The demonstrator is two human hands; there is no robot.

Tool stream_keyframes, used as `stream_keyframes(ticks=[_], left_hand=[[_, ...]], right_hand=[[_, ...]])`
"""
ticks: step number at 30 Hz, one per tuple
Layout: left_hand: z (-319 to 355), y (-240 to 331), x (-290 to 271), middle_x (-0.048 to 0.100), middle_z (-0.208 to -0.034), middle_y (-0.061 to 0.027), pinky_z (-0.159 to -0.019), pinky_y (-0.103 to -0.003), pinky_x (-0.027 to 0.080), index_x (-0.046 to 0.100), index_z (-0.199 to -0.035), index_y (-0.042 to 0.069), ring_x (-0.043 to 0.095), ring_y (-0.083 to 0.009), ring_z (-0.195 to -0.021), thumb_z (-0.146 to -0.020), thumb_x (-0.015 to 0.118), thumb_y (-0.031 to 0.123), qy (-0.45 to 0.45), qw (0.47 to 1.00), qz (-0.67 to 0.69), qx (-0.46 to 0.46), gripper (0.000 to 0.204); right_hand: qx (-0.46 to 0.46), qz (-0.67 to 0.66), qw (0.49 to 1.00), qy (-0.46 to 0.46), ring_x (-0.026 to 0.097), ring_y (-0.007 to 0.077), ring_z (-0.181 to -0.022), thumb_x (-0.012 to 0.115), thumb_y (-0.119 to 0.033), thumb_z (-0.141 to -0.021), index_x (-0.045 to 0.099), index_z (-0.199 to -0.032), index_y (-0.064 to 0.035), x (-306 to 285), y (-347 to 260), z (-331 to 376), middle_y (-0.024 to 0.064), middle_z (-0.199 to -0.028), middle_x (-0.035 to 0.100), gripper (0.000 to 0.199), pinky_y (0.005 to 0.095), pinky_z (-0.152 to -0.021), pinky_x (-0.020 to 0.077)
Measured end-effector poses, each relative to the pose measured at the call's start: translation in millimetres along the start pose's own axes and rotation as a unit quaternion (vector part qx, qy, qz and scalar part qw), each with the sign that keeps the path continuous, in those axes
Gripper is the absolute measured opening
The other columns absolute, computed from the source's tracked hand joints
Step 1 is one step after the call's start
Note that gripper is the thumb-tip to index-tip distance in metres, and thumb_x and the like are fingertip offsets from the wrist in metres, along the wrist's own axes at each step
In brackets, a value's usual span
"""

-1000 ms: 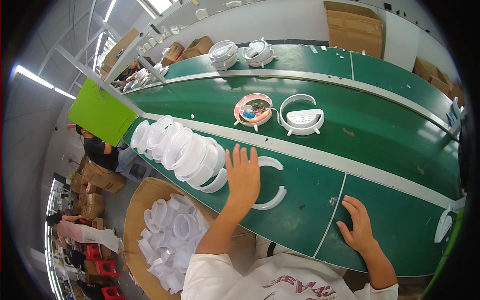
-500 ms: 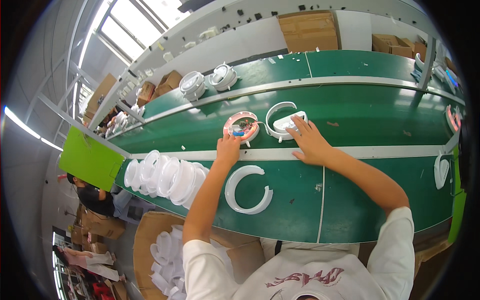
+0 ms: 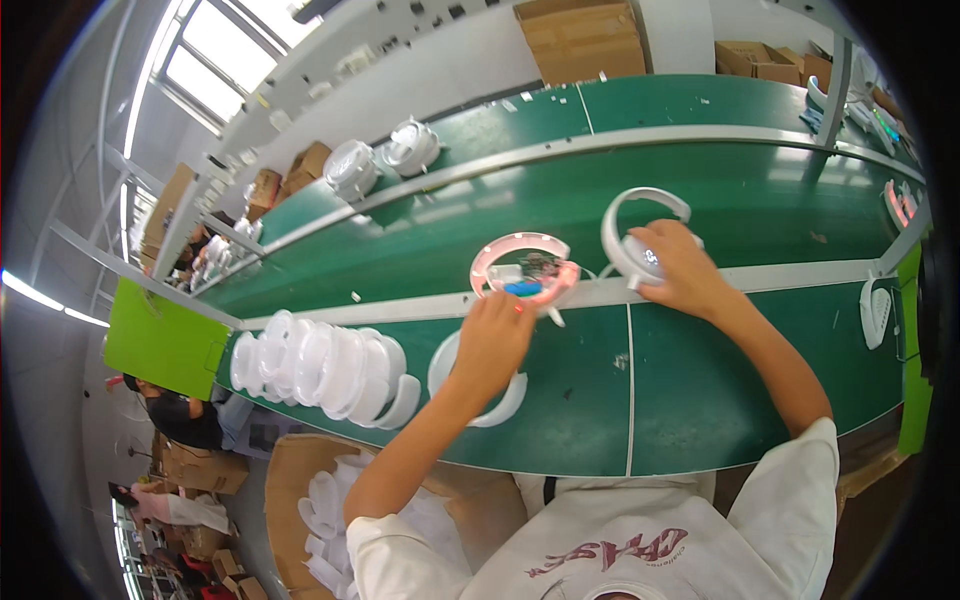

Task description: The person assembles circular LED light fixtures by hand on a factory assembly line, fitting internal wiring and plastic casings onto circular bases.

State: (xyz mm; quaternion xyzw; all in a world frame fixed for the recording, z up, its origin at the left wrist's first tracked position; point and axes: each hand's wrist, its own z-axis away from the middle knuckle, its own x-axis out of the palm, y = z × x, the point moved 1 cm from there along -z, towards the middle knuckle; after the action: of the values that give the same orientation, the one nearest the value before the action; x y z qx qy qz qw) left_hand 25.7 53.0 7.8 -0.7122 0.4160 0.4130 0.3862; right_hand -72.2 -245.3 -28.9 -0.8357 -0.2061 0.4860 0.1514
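My left hand [image 3: 503, 335] grips the near edge of a round white lamp housing [image 3: 487, 258], whose ring glows pink. Inside the housing show a small circuit board [image 3: 543, 266] and a blue part [image 3: 522, 288]. My right hand [image 3: 683, 268] is closed around a white ring-shaped cover [image 3: 613, 222], with a lit digital display [image 3: 650, 257] beside the fingers. A short light cable seems to link the two pieces across the gap. Partly behind my left hand and forearm, an open white plastic ring [image 3: 512, 402] lies on the green bench.
A row of nested white rings [image 3: 325, 365] stands on the bench at left. Two white round units [image 3: 410, 148] sit on the far strip. Below, a cardboard box [image 3: 285, 500] holds white plastic pieces. A metal rail [image 3: 420, 312] crosses the bench. A perforated white part [image 3: 875, 312] lies at right.
Both hands have drawn the housing and the cover nearer to me and to the right. The cover has been picked up and turned, so its lit display now shows. The view has shifted slightly.
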Motion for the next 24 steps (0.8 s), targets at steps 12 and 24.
stream_keyframes(ticks=[12,24], left_hand=[[38,178,-26,0.060,-0.093,-0.0109,-0.075,-0.032,0.048,0.065,-0.114,-0.010,0.058,-0.0232,-0.091,-0.075,0.065,0.010,-0.044,0.974,0.166,0.149,0.044],[103,-24,-27,0.065,-0.103,-0.0149,-0.074,-0.040,0.052,0.061,-0.123,0.005,0.062,-0.0312,-0.088,-0.095,0.063,0.012,-0.039,0.954,-0.064,-0.290,0.029]], right_hand=[[0.105,0.157,0.964,-0.186,0.043,0.0397,-0.136,0.076,-0.007,-0.065,0.049,-0.142,-0.0087,-114,-27,163,0.0169,-0.140,0.047,0.081,0.0606,-0.122,0.0193],[0.008,0.043,0.999,-0.009,0.061,0.0405,-0.115,0.067,-0.001,-0.077,0.058,-0.131,0.0001,-84,-96,190,0.0285,-0.138,0.054,0.055,0.0486,-0.095,0.0496]])
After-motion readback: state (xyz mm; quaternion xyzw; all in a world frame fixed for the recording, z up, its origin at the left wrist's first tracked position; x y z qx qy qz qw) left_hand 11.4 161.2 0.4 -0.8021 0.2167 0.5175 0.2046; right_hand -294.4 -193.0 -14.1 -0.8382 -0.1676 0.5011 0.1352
